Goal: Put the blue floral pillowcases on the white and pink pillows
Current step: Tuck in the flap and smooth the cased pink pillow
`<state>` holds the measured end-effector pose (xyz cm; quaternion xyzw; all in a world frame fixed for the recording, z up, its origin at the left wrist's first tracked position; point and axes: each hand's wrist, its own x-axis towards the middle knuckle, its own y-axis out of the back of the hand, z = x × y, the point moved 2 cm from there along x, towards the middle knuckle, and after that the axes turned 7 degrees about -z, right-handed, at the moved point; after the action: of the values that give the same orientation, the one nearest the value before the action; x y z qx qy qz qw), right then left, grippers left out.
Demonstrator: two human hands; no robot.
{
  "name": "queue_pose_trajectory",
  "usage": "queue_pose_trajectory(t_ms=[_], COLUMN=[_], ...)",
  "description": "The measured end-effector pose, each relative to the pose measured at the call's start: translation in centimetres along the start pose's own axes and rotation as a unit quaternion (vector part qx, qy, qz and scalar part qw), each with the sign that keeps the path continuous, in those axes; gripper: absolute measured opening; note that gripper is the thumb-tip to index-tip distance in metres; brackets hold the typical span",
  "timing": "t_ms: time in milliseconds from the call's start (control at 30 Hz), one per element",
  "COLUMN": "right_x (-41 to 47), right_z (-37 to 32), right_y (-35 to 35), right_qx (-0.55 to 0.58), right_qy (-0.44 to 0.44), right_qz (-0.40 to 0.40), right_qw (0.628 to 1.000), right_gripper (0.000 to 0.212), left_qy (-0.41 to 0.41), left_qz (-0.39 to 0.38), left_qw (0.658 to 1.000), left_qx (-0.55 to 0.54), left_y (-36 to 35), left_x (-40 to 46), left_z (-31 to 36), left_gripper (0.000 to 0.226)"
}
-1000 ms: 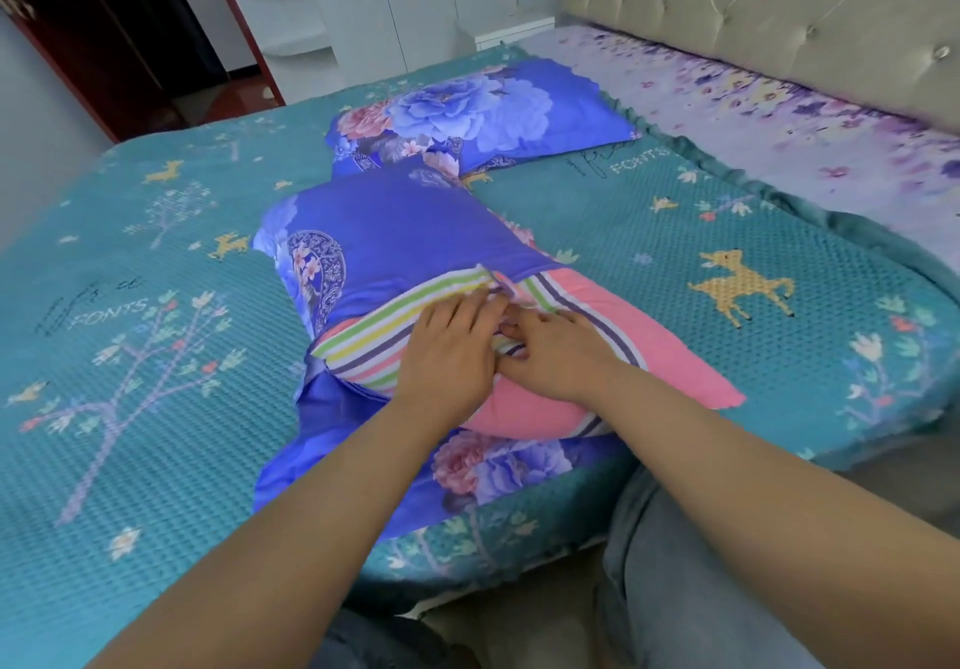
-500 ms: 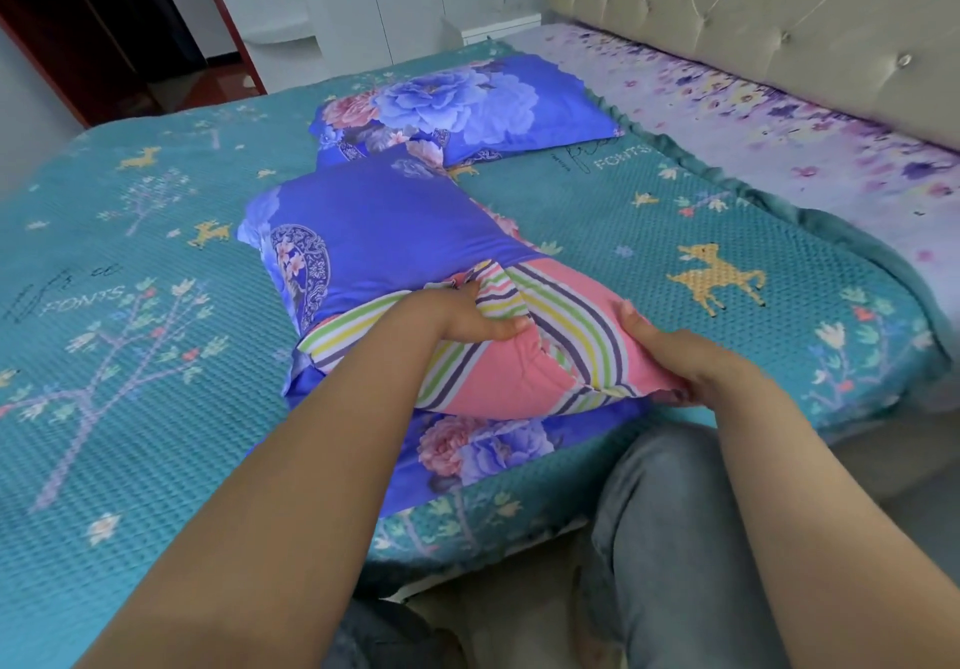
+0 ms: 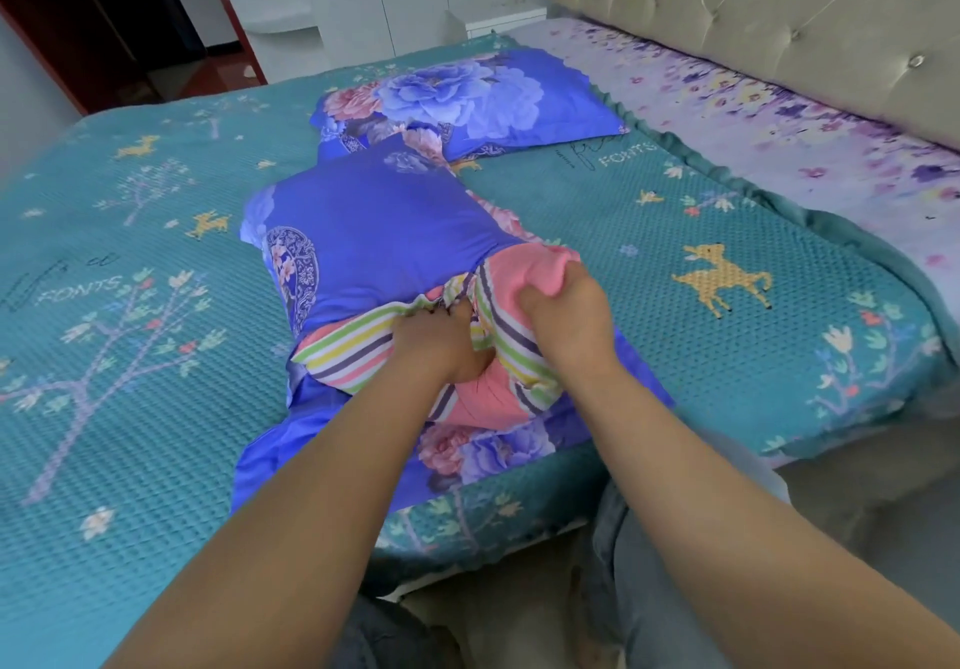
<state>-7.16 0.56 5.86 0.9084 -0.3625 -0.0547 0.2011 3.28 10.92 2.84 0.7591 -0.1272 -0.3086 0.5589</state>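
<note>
Since 0.5 s ago, the right hand (image 3: pixel 563 317) now grips the pink pillow (image 3: pixel 488 351) corner folded inward; left hand (image 3: pixel 441 338) clutches its striped edge.

Open teal bedspread (image 3: pixel 130 408) lies left of the half-covered pillow (image 3: pixel 374 247) and right of it around the deer motif (image 3: pixel 722 279). Just behind, a finished blue floral pillow (image 3: pixel 467 102) blocks the way; the headboard (image 3: pixel 779 19) walls the right.

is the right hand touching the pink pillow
Touching. The head view shows the right hand with fingers curled into the bunched corner of the pink pillow.
</note>
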Motion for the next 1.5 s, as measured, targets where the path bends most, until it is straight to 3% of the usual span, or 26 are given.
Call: queue_pose_trajectory(t_ms=[67,133,233,300,367,467,533,633,700,767,833,933,1000,1067,1100,1200,1267,1434,1500], right_x=[-0.2,-0.6,-1.2,-1.2,-0.8,0.2,0.8,1.6,2.0,2.2,2.7,3.3,3.4,3.6,3.7,3.8,4.1,4.6,5.0], right_z=[-0.7,-1.2,-2.2,-2.4,-2.5,-2.8,-3.4,-4.5,-4.8,-4.4,-3.9,-3.4,-3.1,-2.8,-2.7,-2.7,-2.4,-0.7,-0.5], right_y=[-2.0,-3.1,-3.4,-3.5,-4.2,-6.4,-7.6,-8.8,-9.2,-9.7,-10.1,-9.2,-8.4,-8.3,-8.3,-8.1,-7.4,-6.6,-6.9], right_qx=[0.003,0.008,0.051,0.020,-0.068,-0.296,-0.365,-0.407,-0.429,-0.438,-0.410,-0.188,-0.076,-0.046,-0.046,-0.003,0.040,0.138,0.176], right_qy=[0.064,0.101,0.150,0.156,0.168,0.271,0.286,0.307,0.309,0.299,0.256,0.115,0.064,0.059,0.060,0.066,0.056,0.003,-0.023], right_qz=[-0.021,-0.091,-0.219,-0.307,-0.375,-0.392,-0.385,-0.361,-0.365,-0.384,-0.422,-0.494,-0.498,-0.477,-0.467,-0.452,-0.430,-0.363,-0.344], right_qw=[0.998,0.991,0.963,0.939,0.909,0.828,0.798,0.781,0.766,0.756,0.767,0.841,0.861,0.876,0.881,0.890,0.900,0.921,0.922], right_gripper=[0.011,0.026,0.029,0.024,0.040,0.056,0.054,0.043,0.032,0.036,0.042,0.038,0.033,0.030,0.030,0.032,0.024,0.014,0.012], left_qy=[-0.011,-0.029,-0.060,-0.081,-0.102,-0.115,-0.136,-0.136,-0.146,-0.187,-0.237,-0.258,-0.256,-0.225,-0.207,-0.173,-0.149,-0.141,-0.138], left_qz=[0.009,0.015,0.026,0.030,0.052,0.097,0.123,0.146,0.201,0.260,0.287,0.274,0.264,0.251,0.253,0.306,0.339,0.349,0.357], left_qw=[1.000,0.998,0.995,0.989,0.977,0.938,0.902,0.847,0.808,0.825,0.868,0.903,0.923,0.941,0.945,0.936,0.929,0.926,0.923], left_qx=[-0.028,-0.045,-0.071,-0.118,-0.182,-0.314,-0.392,-0.492,-0.534,-0.465,-0.328,-0.208,-0.109,-0.037,-0.025,-0.025,-0.014,-0.039,-0.036], left_y=[-0.6,-1.1,-1.7,-2.0,-2.7,-4.2,-4.6,-4.8,-5.1,-5.7,-6.3,-6.5,-6.7,-7.0,-7.2,-7.8,-7.9,-8.3,-8.1], left_x=[0.5,0.8,0.8,0.5,0.1,-0.7,-1.3,-1.8,-2.3,-3.3,-4.1,-4.1,-3.7,-3.4,-3.3,-2.8,-2.3,-1.7,-1.5], left_z=[-1.0,-1.6,-2.7,-3.4,-4.4,-5.7,-6.0,-7.0,-7.7,-7.8,-7.6,-7.4,-7.3,-6.8,-6.3,-4.7,-3.9,-3.4,-3.5], left_gripper=[0.079,0.076,0.073,0.075,0.073,0.075,0.084,0.056,0.076,0.095,0.094,0.098,0.115,0.124,0.122,0.076,0.060,0.081,0.075])
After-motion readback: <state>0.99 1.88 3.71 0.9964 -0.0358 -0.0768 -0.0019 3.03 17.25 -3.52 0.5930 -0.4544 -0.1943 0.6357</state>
